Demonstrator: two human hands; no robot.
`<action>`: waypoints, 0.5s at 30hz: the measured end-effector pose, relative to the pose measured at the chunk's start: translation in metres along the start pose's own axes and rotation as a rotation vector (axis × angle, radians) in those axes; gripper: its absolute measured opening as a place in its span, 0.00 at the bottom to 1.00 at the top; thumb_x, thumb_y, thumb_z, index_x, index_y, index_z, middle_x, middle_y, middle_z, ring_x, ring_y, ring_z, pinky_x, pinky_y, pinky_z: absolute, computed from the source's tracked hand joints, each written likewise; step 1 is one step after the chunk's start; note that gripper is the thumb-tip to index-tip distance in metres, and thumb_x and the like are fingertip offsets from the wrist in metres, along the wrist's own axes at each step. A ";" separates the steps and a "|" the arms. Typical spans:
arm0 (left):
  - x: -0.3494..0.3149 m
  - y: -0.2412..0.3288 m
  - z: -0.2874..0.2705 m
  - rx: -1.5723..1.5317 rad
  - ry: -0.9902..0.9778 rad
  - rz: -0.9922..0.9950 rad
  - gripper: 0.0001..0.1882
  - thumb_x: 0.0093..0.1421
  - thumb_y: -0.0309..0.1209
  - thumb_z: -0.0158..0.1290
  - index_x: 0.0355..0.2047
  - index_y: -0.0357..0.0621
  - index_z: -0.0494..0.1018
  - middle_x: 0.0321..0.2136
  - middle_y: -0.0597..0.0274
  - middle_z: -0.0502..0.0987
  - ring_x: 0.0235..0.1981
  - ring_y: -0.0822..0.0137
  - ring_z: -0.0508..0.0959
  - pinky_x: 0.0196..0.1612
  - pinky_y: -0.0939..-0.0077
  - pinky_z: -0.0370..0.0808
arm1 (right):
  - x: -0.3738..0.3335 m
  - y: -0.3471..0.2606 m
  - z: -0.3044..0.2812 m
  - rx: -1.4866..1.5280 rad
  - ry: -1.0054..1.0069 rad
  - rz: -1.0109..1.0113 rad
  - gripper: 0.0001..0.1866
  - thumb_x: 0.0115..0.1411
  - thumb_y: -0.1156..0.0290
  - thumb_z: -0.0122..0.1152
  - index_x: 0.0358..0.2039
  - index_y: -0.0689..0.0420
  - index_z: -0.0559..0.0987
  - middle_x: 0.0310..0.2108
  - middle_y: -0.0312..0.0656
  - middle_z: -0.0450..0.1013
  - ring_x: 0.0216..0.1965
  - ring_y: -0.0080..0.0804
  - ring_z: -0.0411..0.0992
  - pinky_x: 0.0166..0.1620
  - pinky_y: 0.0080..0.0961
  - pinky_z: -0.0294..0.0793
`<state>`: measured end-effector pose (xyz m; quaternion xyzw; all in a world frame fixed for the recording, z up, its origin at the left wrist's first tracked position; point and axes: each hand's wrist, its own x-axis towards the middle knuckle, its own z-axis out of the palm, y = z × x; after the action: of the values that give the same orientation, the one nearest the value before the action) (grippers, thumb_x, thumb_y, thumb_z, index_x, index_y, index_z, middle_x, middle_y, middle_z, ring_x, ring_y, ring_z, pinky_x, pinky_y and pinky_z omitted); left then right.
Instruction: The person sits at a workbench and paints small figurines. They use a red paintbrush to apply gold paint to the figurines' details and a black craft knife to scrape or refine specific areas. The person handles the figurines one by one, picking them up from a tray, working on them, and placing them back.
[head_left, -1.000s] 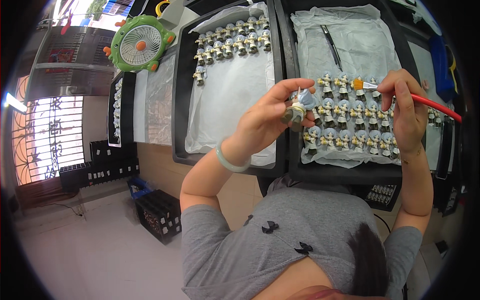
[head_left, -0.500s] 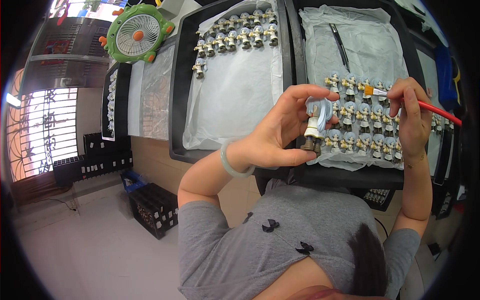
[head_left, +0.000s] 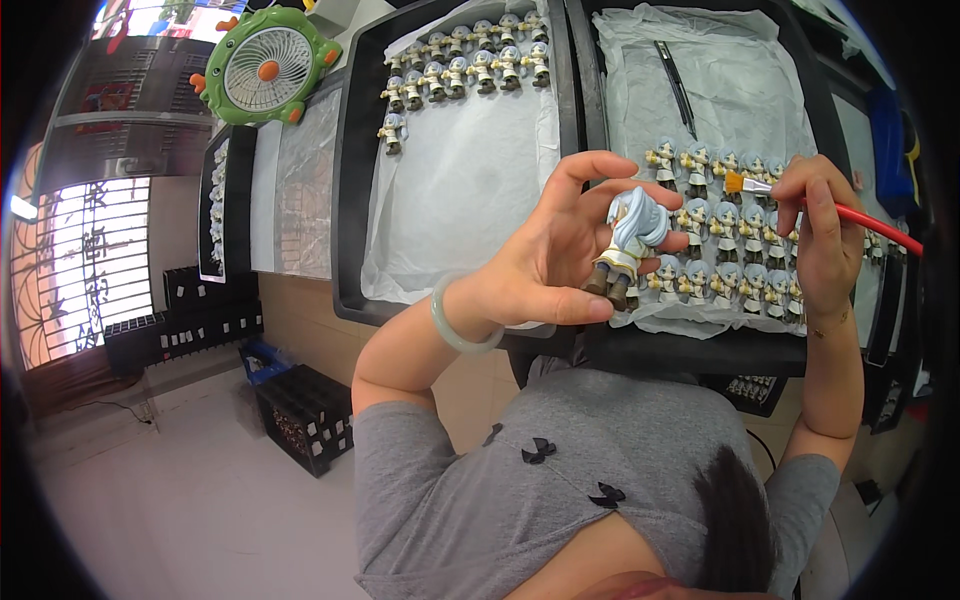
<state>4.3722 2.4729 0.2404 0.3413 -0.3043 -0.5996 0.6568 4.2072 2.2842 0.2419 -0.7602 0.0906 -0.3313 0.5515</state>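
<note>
A small figurine (head_left: 632,238) with pale blue hair, a white outfit and dark boots rests in my left hand (head_left: 565,245). The thumb is at its boots and the fingers curl behind it, the index finger lifted off. It leans with its head up and to the right. My right hand (head_left: 822,225) grips a paintbrush (head_left: 858,216) with a red handle and orange-tan bristles. Those bristles hang over rows of similar figurines (head_left: 724,228) lying on the paper of the right tray (head_left: 690,352), apart from the held one.
A paper-lined black tray (head_left: 352,220) on the left carries more figurines (head_left: 456,75) along its far side. Dark tweezers (head_left: 676,90) lie on the right tray's paper. A green fan (head_left: 268,70) stands at the far left. Black crates (head_left: 300,415) sit on the floor.
The figurine has turned in my left hand, so more of its side hair shows and its boots point lower left. My index finger has lifted away. My right hand and brush are nearly still.
</note>
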 end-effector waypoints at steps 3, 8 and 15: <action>0.001 -0.002 -0.002 0.070 -0.035 0.031 0.49 0.31 0.21 0.58 0.54 0.58 0.46 0.51 0.46 0.58 0.48 0.55 0.67 0.48 0.69 0.67 | 0.000 -0.001 0.001 0.006 -0.003 0.009 0.17 0.61 0.66 0.38 0.23 0.62 0.72 0.20 0.35 0.65 0.18 0.15 0.59 0.25 0.12 0.57; 0.005 -0.008 -0.006 0.374 -0.149 0.191 0.49 0.30 0.16 0.57 0.53 0.54 0.45 0.48 0.45 0.59 0.43 0.65 0.66 0.46 0.71 0.67 | -0.001 -0.003 0.002 0.020 0.007 0.013 0.17 0.61 0.66 0.38 0.23 0.62 0.72 0.20 0.35 0.65 0.18 0.15 0.59 0.25 0.12 0.57; 0.005 -0.012 -0.008 0.535 -0.162 0.281 0.46 0.32 0.15 0.55 0.52 0.49 0.45 0.48 0.47 0.59 0.46 0.64 0.64 0.49 0.70 0.63 | -0.001 -0.002 0.001 0.002 0.000 0.012 0.17 0.61 0.66 0.39 0.23 0.62 0.72 0.20 0.35 0.65 0.18 0.15 0.59 0.25 0.12 0.57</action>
<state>4.3724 2.4678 0.2254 0.4075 -0.5469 -0.4268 0.5938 4.2072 2.2864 0.2428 -0.7591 0.0949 -0.3282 0.5542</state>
